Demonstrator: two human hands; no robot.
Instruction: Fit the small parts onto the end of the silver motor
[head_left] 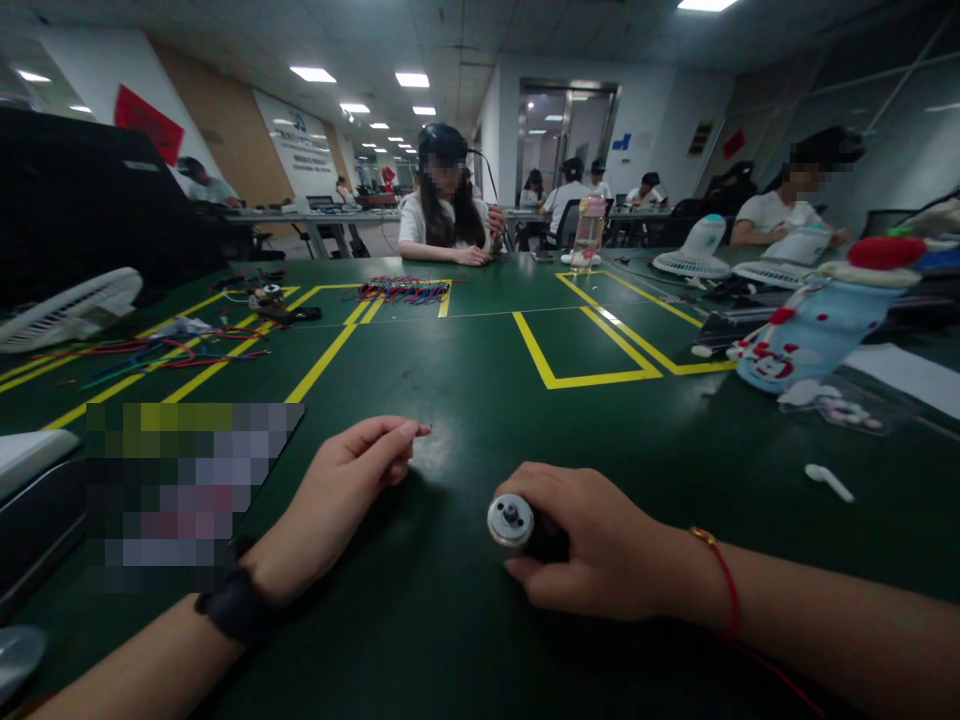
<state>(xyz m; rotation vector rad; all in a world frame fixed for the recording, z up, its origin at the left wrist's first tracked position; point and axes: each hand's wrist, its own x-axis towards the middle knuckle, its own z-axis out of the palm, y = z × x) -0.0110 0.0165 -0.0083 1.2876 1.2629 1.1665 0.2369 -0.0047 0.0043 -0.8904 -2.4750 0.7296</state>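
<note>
Holding a small motor [511,522], your right hand [600,550] lies on the green counter [465,400] with its grip clenched around the dark body of the part, so that only the round silver end with the short shaft shows, turned to the left. The motor is low on the counter, near the middle of the view and close to you. A thin red string [724,575] goes around your right wrist. Your left hand [337,500] rests just to the left, apart from the motor, and its grip is released: the fingers are loosely together, the fingertips [409,432] point to the right and touch nothing but the counter. A black band [236,600] sits on your left wrist. Yellow tape lines [577,378] mark boxes on the counter farther away. To the left lie coloured wires [150,352] and a white fan [67,308]; to the right you see a light blue stuffed toy [810,330] lying on its side and a small white piece [829,482]. Another bundle of wires [405,290] lies at the far side, in front of a person in a white shirt [446,225] who sits there.
</note>
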